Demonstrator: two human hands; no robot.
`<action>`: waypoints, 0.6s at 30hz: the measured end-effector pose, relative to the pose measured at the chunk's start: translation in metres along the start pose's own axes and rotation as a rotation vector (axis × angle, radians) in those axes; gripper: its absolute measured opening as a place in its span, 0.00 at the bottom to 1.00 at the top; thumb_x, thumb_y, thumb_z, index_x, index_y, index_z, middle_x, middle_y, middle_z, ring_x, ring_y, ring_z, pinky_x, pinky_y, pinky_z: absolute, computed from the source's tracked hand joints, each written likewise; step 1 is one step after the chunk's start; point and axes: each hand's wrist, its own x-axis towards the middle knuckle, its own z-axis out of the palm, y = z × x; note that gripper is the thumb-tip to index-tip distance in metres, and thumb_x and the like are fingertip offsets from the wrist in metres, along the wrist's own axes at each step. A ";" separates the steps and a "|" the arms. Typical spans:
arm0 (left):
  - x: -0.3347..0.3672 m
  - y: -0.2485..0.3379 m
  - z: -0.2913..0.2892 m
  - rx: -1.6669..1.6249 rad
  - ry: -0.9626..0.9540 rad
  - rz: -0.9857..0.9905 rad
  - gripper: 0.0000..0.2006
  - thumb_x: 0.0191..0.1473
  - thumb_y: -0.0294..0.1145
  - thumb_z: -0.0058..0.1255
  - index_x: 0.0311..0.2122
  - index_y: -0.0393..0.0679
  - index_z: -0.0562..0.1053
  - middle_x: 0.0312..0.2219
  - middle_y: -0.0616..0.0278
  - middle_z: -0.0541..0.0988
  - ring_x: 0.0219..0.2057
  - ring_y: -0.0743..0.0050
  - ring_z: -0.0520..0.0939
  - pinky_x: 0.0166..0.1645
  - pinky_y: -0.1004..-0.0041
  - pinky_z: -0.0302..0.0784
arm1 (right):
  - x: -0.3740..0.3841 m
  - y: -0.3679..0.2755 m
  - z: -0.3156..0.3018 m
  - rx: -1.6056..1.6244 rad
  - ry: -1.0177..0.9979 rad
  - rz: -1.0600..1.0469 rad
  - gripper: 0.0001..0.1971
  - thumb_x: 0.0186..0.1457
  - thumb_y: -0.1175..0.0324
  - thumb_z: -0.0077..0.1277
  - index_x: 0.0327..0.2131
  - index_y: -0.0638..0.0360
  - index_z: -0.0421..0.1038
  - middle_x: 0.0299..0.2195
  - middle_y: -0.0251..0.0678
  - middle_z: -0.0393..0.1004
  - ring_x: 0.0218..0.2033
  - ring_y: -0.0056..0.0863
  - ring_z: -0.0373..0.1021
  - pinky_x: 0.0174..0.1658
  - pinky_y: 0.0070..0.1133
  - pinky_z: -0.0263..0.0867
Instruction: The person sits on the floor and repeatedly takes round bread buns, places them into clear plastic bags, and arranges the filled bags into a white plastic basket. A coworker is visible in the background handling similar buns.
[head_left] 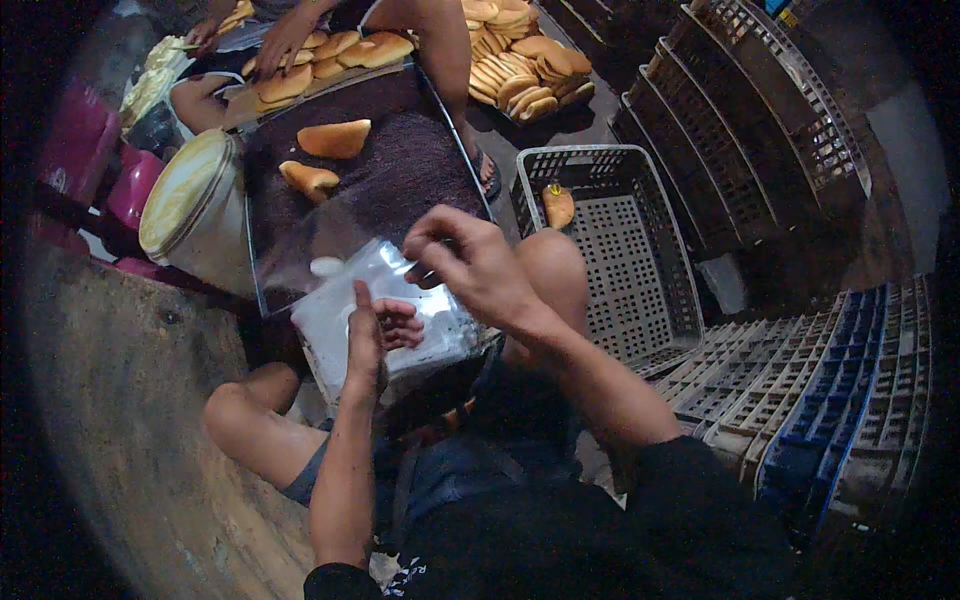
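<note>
I sit on the floor with a stack of clear plastic bags (400, 320) on my lap. My right hand (470, 262) pinches the top edge of one clear bag and lifts it. My left hand (375, 330) rests edge-up against the stack, fingers curled on the bag below. Just beyond the bags lies a metal tray (440, 110) covered in dark chocolate sprinkles, with two bread buns (333, 138) on it. One bun (558, 205) lies in a grey plastic crate (620, 250) to my right.
Another person's hands (280, 40) work on buns at the tray's far end. A heap of buns (520, 60) lies beyond. A round tub with a cream lid (185, 180) stands left. Stacked crates (800, 400) fill the right side.
</note>
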 end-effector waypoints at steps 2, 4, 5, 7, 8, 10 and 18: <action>-0.009 0.002 -0.001 -0.457 0.039 0.066 0.27 0.55 0.59 0.41 0.32 0.39 0.72 0.27 0.59 0.77 0.25 0.74 0.78 0.29 0.74 0.74 | -0.023 0.001 0.009 0.225 0.116 0.127 0.07 0.57 0.71 0.47 0.33 0.67 0.66 0.29 0.38 0.72 0.27 0.26 0.74 0.29 0.19 0.72; -0.008 0.022 -0.007 -0.461 0.152 0.274 0.22 0.55 0.53 0.45 0.33 0.40 0.72 0.28 0.62 0.76 0.27 0.75 0.77 0.31 0.74 0.73 | -0.037 0.004 0.016 0.250 0.232 0.133 0.09 0.57 0.68 0.48 0.33 0.66 0.67 0.25 0.39 0.73 0.24 0.25 0.74 0.25 0.19 0.71; -0.008 0.031 -0.013 -0.463 0.215 0.370 0.19 0.56 0.50 0.47 0.34 0.41 0.72 0.29 0.63 0.76 0.29 0.75 0.76 0.32 0.73 0.73 | -0.042 0.007 0.019 0.264 0.290 0.146 0.10 0.57 0.67 0.48 0.33 0.66 0.67 0.23 0.40 0.73 0.23 0.25 0.73 0.23 0.19 0.70; -0.016 0.054 -0.017 -0.396 0.277 0.453 0.11 0.53 0.39 0.53 0.34 0.43 0.73 0.26 0.66 0.76 0.27 0.77 0.76 0.32 0.76 0.72 | -0.041 -0.008 0.024 0.255 0.317 0.161 0.12 0.57 0.64 0.49 0.31 0.66 0.67 0.19 0.38 0.72 0.19 0.24 0.72 0.20 0.18 0.69; -0.017 0.061 -0.017 -0.369 0.304 0.493 0.10 0.53 0.38 0.54 0.34 0.43 0.73 0.26 0.66 0.75 0.27 0.78 0.76 0.32 0.77 0.72 | -0.035 -0.016 0.029 0.253 0.322 0.168 0.13 0.57 0.63 0.49 0.30 0.66 0.68 0.18 0.37 0.71 0.18 0.23 0.72 0.19 0.18 0.68; 0.000 0.077 -0.030 -0.306 0.419 0.565 0.10 0.52 0.38 0.55 0.33 0.43 0.73 0.25 0.66 0.75 0.27 0.80 0.75 0.32 0.77 0.72 | -0.008 -0.010 0.038 0.074 0.318 0.041 0.16 0.58 0.60 0.47 0.25 0.64 0.69 0.13 0.34 0.69 0.13 0.19 0.67 0.15 0.19 0.63; 0.066 0.173 -0.093 0.015 0.888 1.042 0.15 0.51 0.40 0.57 0.34 0.35 0.74 0.28 0.61 0.78 0.28 0.77 0.78 0.30 0.76 0.75 | 0.165 0.039 0.061 -0.717 0.178 -0.386 0.14 0.54 0.57 0.48 0.28 0.60 0.72 0.20 0.47 0.72 0.23 0.46 0.71 0.24 0.34 0.65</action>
